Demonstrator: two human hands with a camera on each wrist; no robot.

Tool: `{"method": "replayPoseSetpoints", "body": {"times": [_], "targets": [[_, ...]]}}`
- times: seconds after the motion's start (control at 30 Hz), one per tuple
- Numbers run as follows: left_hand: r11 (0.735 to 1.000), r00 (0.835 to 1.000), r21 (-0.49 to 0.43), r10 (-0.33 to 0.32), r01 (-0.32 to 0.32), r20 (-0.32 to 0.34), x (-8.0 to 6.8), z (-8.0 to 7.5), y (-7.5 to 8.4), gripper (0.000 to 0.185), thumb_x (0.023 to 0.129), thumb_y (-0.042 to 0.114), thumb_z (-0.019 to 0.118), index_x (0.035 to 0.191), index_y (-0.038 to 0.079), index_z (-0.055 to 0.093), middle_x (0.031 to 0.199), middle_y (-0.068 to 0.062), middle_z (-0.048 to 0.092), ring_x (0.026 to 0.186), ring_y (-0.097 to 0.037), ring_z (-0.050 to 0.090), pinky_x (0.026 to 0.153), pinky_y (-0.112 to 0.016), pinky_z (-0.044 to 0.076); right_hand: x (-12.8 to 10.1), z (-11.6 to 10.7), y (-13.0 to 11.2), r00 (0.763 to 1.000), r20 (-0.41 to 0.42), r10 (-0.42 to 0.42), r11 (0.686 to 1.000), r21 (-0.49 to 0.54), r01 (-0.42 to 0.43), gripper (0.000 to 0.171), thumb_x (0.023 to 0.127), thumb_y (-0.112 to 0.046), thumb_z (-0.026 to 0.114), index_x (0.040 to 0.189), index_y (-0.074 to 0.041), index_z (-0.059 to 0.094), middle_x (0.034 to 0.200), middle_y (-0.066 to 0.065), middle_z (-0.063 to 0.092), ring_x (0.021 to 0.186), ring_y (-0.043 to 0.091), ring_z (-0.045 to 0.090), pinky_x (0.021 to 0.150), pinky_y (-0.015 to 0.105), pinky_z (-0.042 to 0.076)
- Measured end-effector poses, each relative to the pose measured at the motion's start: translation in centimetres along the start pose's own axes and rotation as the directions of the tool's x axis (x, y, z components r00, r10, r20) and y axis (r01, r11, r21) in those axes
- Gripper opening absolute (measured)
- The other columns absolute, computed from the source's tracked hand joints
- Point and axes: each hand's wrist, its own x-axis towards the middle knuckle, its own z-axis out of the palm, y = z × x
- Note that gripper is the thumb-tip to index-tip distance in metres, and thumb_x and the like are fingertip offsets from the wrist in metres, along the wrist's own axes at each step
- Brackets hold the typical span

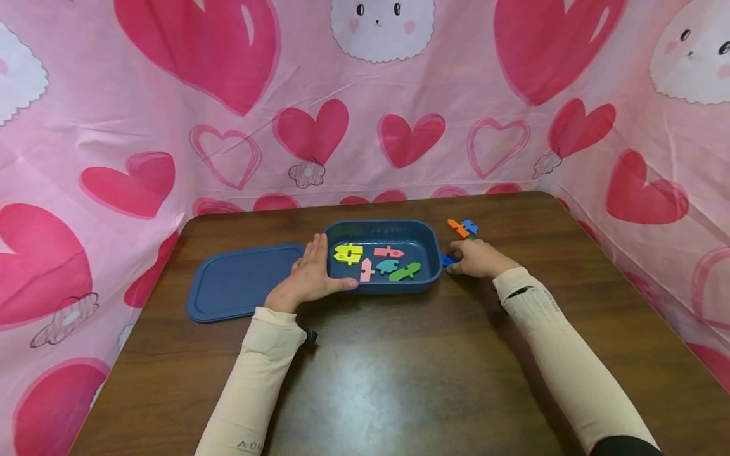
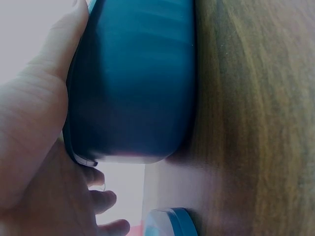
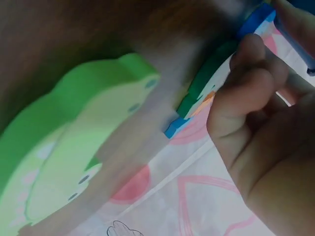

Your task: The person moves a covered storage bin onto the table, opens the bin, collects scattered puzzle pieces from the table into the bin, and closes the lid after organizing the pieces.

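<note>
A dark blue container (image 1: 424, 244) stands mid-table. In it lie a yellow piece (image 1: 348, 253), a red piece (image 1: 388, 252), a pink piece (image 1: 366, 269), a teal piece (image 1: 387, 265) and a green piece (image 1: 405, 272). My left hand (image 1: 310, 273) rests flat against its left end, thumb stretched along the front wall (image 2: 133, 88). My right hand (image 1: 474, 258) lies on the table by the container's right end, fingers curled on a blue piece (image 1: 448, 259). The right wrist view shows fingertips (image 3: 246, 69) on a blue piece (image 3: 256, 22) and a dark green piece (image 3: 204, 83).
The container's blue lid (image 1: 242, 282) lies flat to the left of it. An orange piece (image 1: 457, 227) and a blue piece (image 1: 470, 225) sit behind my right hand. A big light-green piece (image 3: 74, 157) fills the right wrist view. Pink heart cloth walls the brown table (image 1: 399, 367) on three sides.
</note>
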Motion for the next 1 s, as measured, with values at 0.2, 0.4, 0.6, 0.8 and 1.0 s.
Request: {"method": "replayPoseSetpoints", "body": {"times": [0.2, 0.4, 0.6, 0.8, 1.0], "targets": [[1.000, 1.000, 0.002, 0.002, -0.002, -0.003, -0.1, -0.2, 0.0, 0.135, 0.077, 0.072, 0.072, 0.160, 0.009, -0.014, 0.168, -0.011, -0.014, 0.153, -0.033, -0.009, 0.118, -0.061, 0.003, -0.5, 0.1, -0.1, 1.000, 0.013, -0.018, 1.000, -0.020, 0.019, 0.031, 0.091, -0.012, 0.075, 0.118, 0.001, 0.064, 0.100, 0.013, 0.070, 0.090, 0.030, 0.065, 0.085, 0.053, 0.052], [1.000, 1.000, -0.015, 0.006, -0.006, 0.001, 0.0, -0.1, 0.0, 0.134, 0.078, 0.070, 0.072, 0.160, 0.009, -0.014, 0.168, -0.011, -0.014, 0.153, -0.032, -0.009, 0.118, -0.060, 0.004, -0.7, 0.2, 0.0, 0.999, -0.028, -0.020, 1.000, -0.016, 0.019, 0.025, 0.092, -0.013, 0.074, 0.111, 0.000, 0.065, 0.093, 0.010, 0.069, 0.084, 0.027, 0.065, 0.080, 0.049, 0.053], [1.000, 1.000, -0.025, 0.010, -0.010, -0.002, 0.0, 0.0, -0.1, 0.133, 0.078, 0.068, 0.073, 0.160, 0.008, -0.013, 0.168, -0.012, -0.010, 0.153, -0.032, -0.007, 0.119, -0.060, 0.006, -1.3, -0.6, -0.1, 0.992, -0.125, 0.008, 1.000, 0.023, -0.005, 0.024, 0.092, -0.018, 0.074, 0.108, -0.004, 0.064, 0.077, 0.006, 0.057, 0.070, 0.025, 0.053, 0.064, 0.039, 0.044], [1.000, 1.000, -0.008, 0.008, -0.008, -0.003, -0.1, 0.0, 0.0, 0.133, 0.079, 0.069, 0.072, 0.160, 0.007, -0.012, 0.168, -0.013, -0.009, 0.153, -0.033, -0.008, 0.119, -0.059, 0.003, -1.8, -2.0, -0.8, 0.982, -0.185, 0.041, 0.997, 0.074, -0.028, 0.027, 0.095, -0.021, 0.072, 0.113, -0.003, 0.063, 0.081, 0.009, 0.062, 0.075, 0.027, 0.054, 0.065, 0.038, 0.045], [1.000, 1.000, -0.018, 0.017, -0.017, -0.005, 0.0, 0.0, 0.0, 0.132, 0.079, 0.067, 0.073, 0.160, 0.007, -0.012, 0.168, -0.013, -0.009, 0.153, -0.033, -0.007, 0.120, -0.057, 0.005, -1.9, -2.8, -2.3, 0.971, -0.237, 0.022, 0.993, 0.119, 0.007, 0.028, 0.095, -0.021, 0.072, 0.113, -0.002, 0.063, 0.090, 0.012, 0.066, 0.077, 0.028, 0.059, 0.066, 0.039, 0.051]]}}
